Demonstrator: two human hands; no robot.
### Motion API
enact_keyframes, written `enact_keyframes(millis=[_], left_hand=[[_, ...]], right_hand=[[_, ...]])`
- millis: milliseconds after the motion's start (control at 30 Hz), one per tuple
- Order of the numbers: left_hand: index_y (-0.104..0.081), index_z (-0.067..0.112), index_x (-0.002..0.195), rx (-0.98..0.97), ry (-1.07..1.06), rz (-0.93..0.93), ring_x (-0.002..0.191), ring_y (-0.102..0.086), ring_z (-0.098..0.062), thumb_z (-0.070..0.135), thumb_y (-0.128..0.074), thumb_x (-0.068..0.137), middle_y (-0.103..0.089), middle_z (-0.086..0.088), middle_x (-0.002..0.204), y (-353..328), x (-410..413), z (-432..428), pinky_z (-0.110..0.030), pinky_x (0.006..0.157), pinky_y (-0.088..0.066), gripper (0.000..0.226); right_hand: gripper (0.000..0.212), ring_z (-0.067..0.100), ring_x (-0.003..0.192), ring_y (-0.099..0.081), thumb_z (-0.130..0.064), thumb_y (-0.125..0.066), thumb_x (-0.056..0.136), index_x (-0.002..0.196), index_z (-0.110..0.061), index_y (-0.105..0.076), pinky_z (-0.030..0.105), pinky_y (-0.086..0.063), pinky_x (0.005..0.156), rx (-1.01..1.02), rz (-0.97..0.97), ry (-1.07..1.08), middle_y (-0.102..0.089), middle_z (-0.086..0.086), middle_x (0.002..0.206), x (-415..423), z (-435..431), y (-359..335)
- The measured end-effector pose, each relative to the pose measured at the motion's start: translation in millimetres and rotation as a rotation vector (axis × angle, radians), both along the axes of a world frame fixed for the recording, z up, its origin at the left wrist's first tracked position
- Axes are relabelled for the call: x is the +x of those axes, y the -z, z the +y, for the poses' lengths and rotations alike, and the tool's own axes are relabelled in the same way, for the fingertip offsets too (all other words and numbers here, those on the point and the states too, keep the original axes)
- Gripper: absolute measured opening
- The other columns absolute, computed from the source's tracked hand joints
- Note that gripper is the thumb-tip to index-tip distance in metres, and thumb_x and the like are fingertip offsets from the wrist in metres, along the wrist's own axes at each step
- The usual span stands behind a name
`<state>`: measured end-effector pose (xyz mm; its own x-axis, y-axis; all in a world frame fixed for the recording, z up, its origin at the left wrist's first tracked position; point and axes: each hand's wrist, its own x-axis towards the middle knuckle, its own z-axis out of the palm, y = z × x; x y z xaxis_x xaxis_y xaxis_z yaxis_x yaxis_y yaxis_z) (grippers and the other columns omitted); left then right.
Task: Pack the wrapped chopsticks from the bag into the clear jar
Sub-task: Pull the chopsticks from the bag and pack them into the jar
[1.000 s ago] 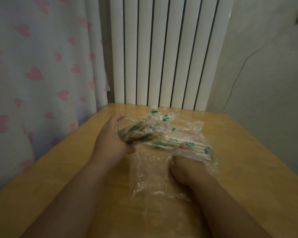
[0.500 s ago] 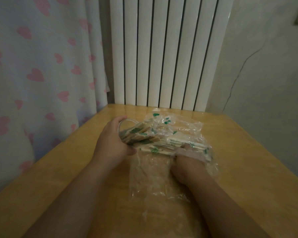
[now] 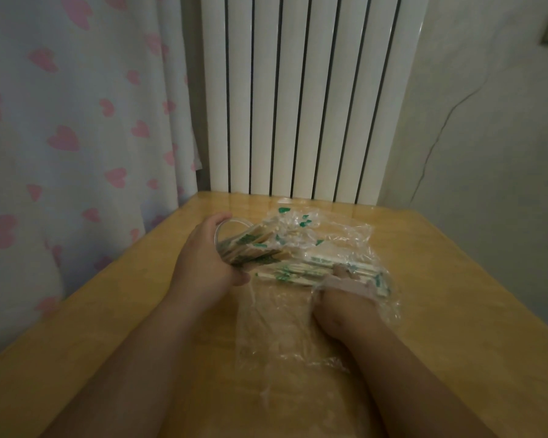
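My left hand [image 3: 204, 263] grips clear round plastic jar [image 3: 234, 240]; right hand [image 3: 345, 298], inside crinkled transparent bag [image 3: 298, 327], clutches green-printed wrapped chopsticks [image 3: 314, 273]. Risk: film snags, bundle scatters.

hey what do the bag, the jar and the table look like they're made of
The bag looks like thin clear plastic film: crinkled, glossy, the table showing through. The jar, held by the left hand, seems rigid clear plastic or glass; I cannot tell which. The table looks like light varnished wood or a laminate, smooth with a soft sheen.
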<state>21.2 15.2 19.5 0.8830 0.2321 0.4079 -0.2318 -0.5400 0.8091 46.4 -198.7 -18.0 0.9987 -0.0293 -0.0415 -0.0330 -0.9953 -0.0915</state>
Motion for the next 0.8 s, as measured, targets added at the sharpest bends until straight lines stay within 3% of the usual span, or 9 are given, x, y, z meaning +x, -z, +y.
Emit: enact_keyframes(millis=[33, 100, 200, 433, 567, 633, 800], left_hand=[[-0.046, 0.038, 0.132, 0.001, -0.001, 0.002, 0.115, -0.050, -0.014, 0.007, -0.091, 0.046, -0.052, 0.010, 0.131, -0.2, 0.1, -0.1, -0.031, 0.088, -0.046, 0.101], [-0.046, 0.038, 0.131, 0.004, -0.001, 0.005, 0.115, -0.049, -0.013, 0.007, -0.092, 0.047, -0.052, 0.010, 0.131, -0.7, 0.0, -0.2, -0.032, 0.089, -0.046, 0.101], [-0.046, 0.038, 0.132, 0.003, 0.000, -0.001, 0.114, -0.048, -0.012, 0.007, -0.091, 0.046, -0.052, 0.011, 0.130, -0.9, -0.2, 0.1, -0.031, 0.089, -0.045, 0.101], [-0.045, 0.038, 0.132, -0.010, 0.004, 0.002, 0.111, -0.048, -0.012, 0.006, -0.091, 0.046, -0.052, 0.011, 0.128, -1.0, -1.7, 1.2, -0.030, 0.087, -0.045, 0.102], [-0.046, 0.038, 0.131, -0.016, 0.010, 0.002, 0.112, -0.049, -0.012, 0.005, -0.090, 0.046, -0.052, 0.012, 0.127, -0.6, -0.9, 0.7, -0.028, 0.085, -0.045, 0.102], [-0.046, 0.038, 0.131, -0.012, 0.010, 0.000, 0.114, -0.049, -0.013, 0.005, -0.090, 0.046, -0.052, 0.012, 0.128, -0.2, 0.3, 0.2, -0.027, 0.086, -0.044, 0.102], [-0.045, 0.038, 0.131, -0.004, 0.012, 0.004, 0.113, -0.049, -0.012, 0.006, -0.091, 0.047, -0.052, 0.012, 0.128, -0.5, -0.2, 0.3, -0.026, 0.083, -0.042, 0.101]], right_hand=[[0.041, 0.028, 0.137, -0.042, -0.023, -0.037, 0.093, 0.129, -0.026, -0.056, 0.056, -0.013, 0.118, 0.035, -0.026, -0.007, -0.046, 0.005, 0.149, -1.3, 0.6, -0.6], [0.035, 0.027, 0.119, -0.056, -0.018, -0.039, 0.091, 0.117, -0.027, -0.060, 0.049, -0.031, 0.112, 0.094, -0.084, -0.009, -0.065, 0.005, 0.125, -5.3, 2.2, -2.4], [0.032, 0.028, 0.102, -0.062, -0.015, -0.040, 0.093, 0.117, -0.020, -0.061, 0.039, -0.050, 0.087, 0.087, -0.115, -0.027, -0.064, 0.006, 0.118, -8.4, 4.2, -3.7], [0.025, 0.021, 0.081, -0.059, -0.019, -0.043, 0.095, 0.102, -0.017, -0.067, 0.031, -0.049, 0.074, 0.075, -0.056, -0.090, -0.069, 0.005, 0.103, -11.1, 7.0, -3.9], [0.023, 0.022, 0.095, -0.061, -0.029, -0.052, 0.093, 0.113, -0.024, -0.062, 0.030, -0.047, 0.078, 0.067, -0.063, -0.165, -0.067, 0.002, 0.109, -16.8, 8.5, -9.6], [0.037, 0.023, 0.107, -0.060, -0.030, -0.053, 0.090, 0.127, -0.029, -0.054, 0.031, -0.049, 0.088, 0.136, -0.070, -0.190, -0.065, 0.002, 0.119, -19.8, 9.9, -9.8], [0.056, 0.022, 0.123, -0.054, -0.014, -0.052, 0.091, 0.143, -0.034, -0.043, 0.031, -0.044, 0.098, 0.187, -0.065, -0.260, -0.059, 0.001, 0.137, -22.1, 14.2, -13.3]])
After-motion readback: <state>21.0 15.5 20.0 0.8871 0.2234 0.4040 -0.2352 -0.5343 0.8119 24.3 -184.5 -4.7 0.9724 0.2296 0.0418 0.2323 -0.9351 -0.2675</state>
